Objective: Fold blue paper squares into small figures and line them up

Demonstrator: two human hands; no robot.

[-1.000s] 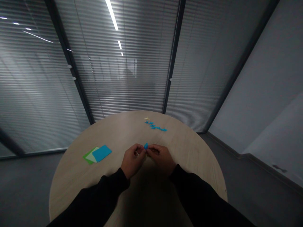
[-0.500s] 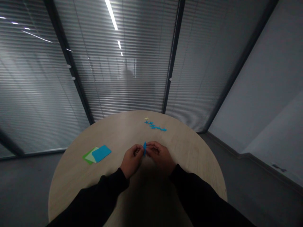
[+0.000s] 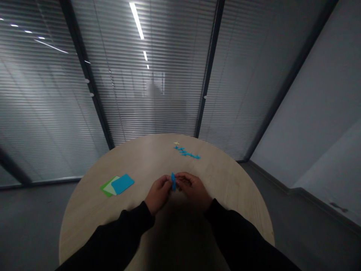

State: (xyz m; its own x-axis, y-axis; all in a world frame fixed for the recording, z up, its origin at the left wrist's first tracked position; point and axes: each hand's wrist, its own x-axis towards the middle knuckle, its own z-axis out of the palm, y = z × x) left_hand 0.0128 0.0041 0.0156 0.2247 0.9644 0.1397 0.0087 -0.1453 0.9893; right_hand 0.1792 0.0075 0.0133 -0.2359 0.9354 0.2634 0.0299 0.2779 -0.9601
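Between my two hands, over the middle of the round table, is a small piece of folded blue paper (image 3: 173, 181), seen nearly edge-on. My left hand (image 3: 160, 192) pinches it from the left, thumb and fingers closed at its edge. From the right, my right hand (image 3: 194, 189) grips it with curled fingers; its fingertips are partly hidden behind the paper. Farther back lie several small blue folded paper pieces (image 3: 184, 153) in a slanting row, with one yellow folded paper piece (image 3: 176, 143) at its far left end.
A fanned stack of flat sheets lies at the left of the wooden table (image 3: 225, 180): a blue sheet (image 3: 123, 184) on top, pale green and brighter green beneath. Glass panels with blinds (image 3: 158, 113) stand behind the table. A white wall (image 3: 304, 113) rises to the right.
The view has shifted slightly, so everything sits a little lower and to the right. Both hands keep hold of the folded blue paper, which has turned slightly.
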